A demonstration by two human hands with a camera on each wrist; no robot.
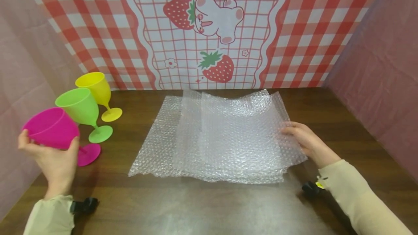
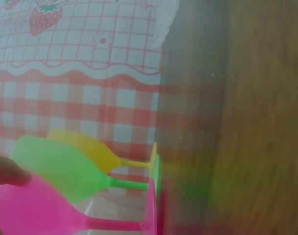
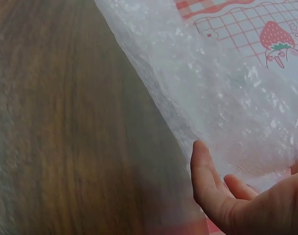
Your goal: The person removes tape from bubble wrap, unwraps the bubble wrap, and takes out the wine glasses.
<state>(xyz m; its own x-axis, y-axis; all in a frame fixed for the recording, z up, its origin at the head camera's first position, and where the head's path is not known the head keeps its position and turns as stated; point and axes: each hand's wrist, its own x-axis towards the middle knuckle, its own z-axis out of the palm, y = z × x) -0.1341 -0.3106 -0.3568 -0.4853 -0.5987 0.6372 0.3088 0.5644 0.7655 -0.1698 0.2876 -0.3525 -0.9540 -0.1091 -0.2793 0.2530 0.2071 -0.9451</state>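
A pink plastic goblet point(image 1: 53, 130) stands at the near left, and my left hand point(image 1: 53, 162) grips its bowl with thumb and fingers spread around it. The left wrist view shows a finger point(image 2: 9, 171) against the pink bowl point(image 2: 31, 208). Its foot rests on the table. My right hand point(image 1: 303, 140) holds the right edge of a bubble wrap sheet point(image 1: 241, 137), which lies loosely over others. Part of the wrap covers some fingertips in the head view. In the right wrist view, the right hand point(image 3: 252, 200) is at the wrap's raised edge point(image 3: 188, 93).
A green goblet point(image 1: 80, 108) and a yellow goblet point(image 1: 94, 86) stand upright in a row behind the pink one. The brown wooden table point(image 1: 209, 209) ends at a checked strawberry cloth point(image 1: 209, 46). Pink cloth walls point(image 1: 375, 71) flank both sides.
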